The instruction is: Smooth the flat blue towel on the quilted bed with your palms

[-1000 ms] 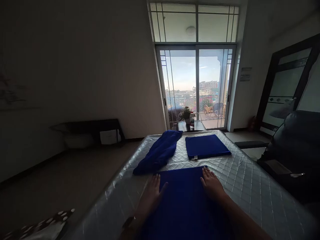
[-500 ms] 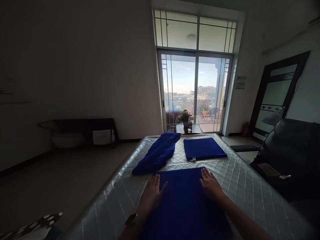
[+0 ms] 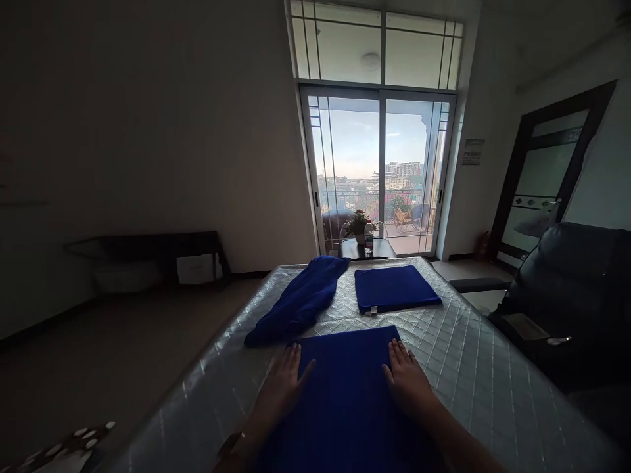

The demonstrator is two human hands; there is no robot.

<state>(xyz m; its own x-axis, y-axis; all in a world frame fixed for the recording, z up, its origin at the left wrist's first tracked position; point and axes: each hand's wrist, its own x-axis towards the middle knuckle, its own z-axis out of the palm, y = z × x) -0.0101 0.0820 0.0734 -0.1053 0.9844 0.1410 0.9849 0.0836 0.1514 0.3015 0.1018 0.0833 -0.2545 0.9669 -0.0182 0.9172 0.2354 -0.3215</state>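
Observation:
A smooth blue cloth (image 3: pixel 345 387) lies flat on a quilted mattress (image 3: pixel 473 368), right in front of me. My left hand (image 3: pixel 283 378) rests flat along its left edge, fingers extended and thumb apart. On the opposite edge, near the far right corner, my right hand (image 3: pixel 407 376) lies palm down with its fingers stretched out. Beyond it is a neatly folded blue cloth (image 3: pixel 397 288) with a small white tag at its near edge. To the left of that, a crumpled blue cloth (image 3: pixel 300 299) lies in a loose, long heap.
A black armchair (image 3: pixel 582 295) stands to the right of the mattress. Past the far end is a small table (image 3: pixel 348 248) with a potted plant (image 3: pixel 359 225) and a bottle (image 3: pixel 369 238), before sliding glass doors (image 3: pixel 382 177). A dark bench-like piece (image 3: pixel 158 243) stands by the left wall.
The view has shifted slightly, moving the scene left and a little up. My hands have slid slightly toward me along the cloth's edges, still flat. The other two cloths stay put.

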